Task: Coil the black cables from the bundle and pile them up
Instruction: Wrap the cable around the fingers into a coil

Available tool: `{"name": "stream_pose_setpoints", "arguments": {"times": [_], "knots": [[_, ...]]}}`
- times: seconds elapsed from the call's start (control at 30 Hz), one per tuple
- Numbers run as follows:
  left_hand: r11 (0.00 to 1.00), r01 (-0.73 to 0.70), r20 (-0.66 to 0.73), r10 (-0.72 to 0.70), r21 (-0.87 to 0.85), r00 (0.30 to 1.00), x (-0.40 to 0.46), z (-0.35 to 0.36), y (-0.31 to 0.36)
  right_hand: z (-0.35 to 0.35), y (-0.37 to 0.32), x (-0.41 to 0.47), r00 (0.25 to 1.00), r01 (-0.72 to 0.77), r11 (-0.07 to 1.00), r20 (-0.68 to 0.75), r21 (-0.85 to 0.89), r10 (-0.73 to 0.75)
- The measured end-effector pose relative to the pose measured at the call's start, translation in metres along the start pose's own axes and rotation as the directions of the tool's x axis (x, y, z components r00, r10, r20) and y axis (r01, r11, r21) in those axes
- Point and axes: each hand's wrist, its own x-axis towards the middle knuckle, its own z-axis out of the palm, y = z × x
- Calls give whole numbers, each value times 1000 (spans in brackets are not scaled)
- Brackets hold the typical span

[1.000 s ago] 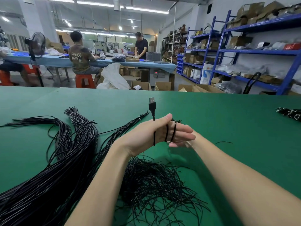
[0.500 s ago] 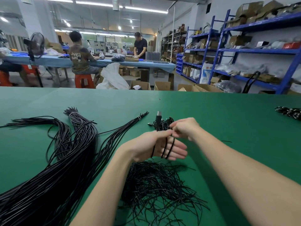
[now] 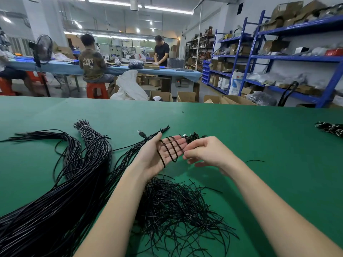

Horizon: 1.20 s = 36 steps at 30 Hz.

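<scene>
A black cable [image 3: 168,151] loops three times across the left hand [image 3: 159,156], palm up, fingers straight, its USB plug [image 3: 142,134] sticking out past the thumb. The right hand [image 3: 206,152] pinches the cable's end beside the left fingertips. Behind lies a small pile [image 3: 193,137] of coiled cables; the bundle [image 3: 55,182] sprawls left on the green table [image 3: 259,145]. Blue shelves [image 3: 278,58] line the room's right wall.
</scene>
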Motion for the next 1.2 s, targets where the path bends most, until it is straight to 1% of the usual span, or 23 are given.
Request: {"name": "stream_pose_setpoints", "arguments": {"times": [0.1,0.17,0.23,0.3,0.33,0.4,0.47,0.5,0.53,0.6,0.63,0.67,0.73,0.77,0.8,0.9,0.97,1.07,1.2], "knots": [[999,-8,31,6,47,1000,-2,3,2,9,10,3,994,49,996,-98,-68,-56],[993,-45,8,44,110,999,0,5,-1,12,15,5,994,46,996,-96,-81,-54],[988,-86,-3,87,128,996,1,5,-6,16,19,7,999,22,999,-42,-48,-24],[983,-97,5,97,153,995,1,5,-8,19,22,6,1000,0,1000,11,-24,0],[979,-93,10,93,179,996,1,4,-8,18,23,6,1000,-9,999,29,-43,10],[966,-68,28,63,248,998,-1,2,-7,6,21,8,993,-45,989,100,-141,59],[950,-23,73,0,312,997,-5,1,-6,-16,16,10,962,-76,978,242,-195,123],[940,0,100,-36,342,994,-6,1,-5,-27,10,12,946,-64,984,303,-165,112],[930,17,128,-69,366,989,-8,1,-5,-34,2,13,940,-34,995,336,-91,63],[915,34,179,-115,402,977,-10,5,-7,-37,-11,15,942,67,994,323,84,-91],[906,34,206,-132,423,970,-11,8,-9,-32,-16,18,938,125,987,311,96,-149],[895,26,236,-146,445,961,-12,11,-11,-24,-21,18,932,170,985,319,42,-175],[884,-7,294,-148,467,944,-15,16,-14,-7,-26,19,910,232,965,379,-124,-170],[886,-20,315,-143,464,938,-17,18,-14,0,-26,18,898,261,950,403,-173,-174],[890,-28,329,-139,456,934,-19,20,-14,4,-25,19,890,291,940,410,-177,-198],[900,-48,355,-122,434,927,-20,21,-14,5,-20,20,889,346,932,356,-111,-288],[900,-54,353,-114,432,929,-19,21,-14,5,-19,19,894,359,929,321,-94,-313],[899,-53,360,-119,435,925,-19,22,-13,5,-16,17,906,321,947,303,-33,-296],[904,-55,385,-125,424,915,-20,17,-9,-1,-12,17,933,280,960,231,10,-275]]}}
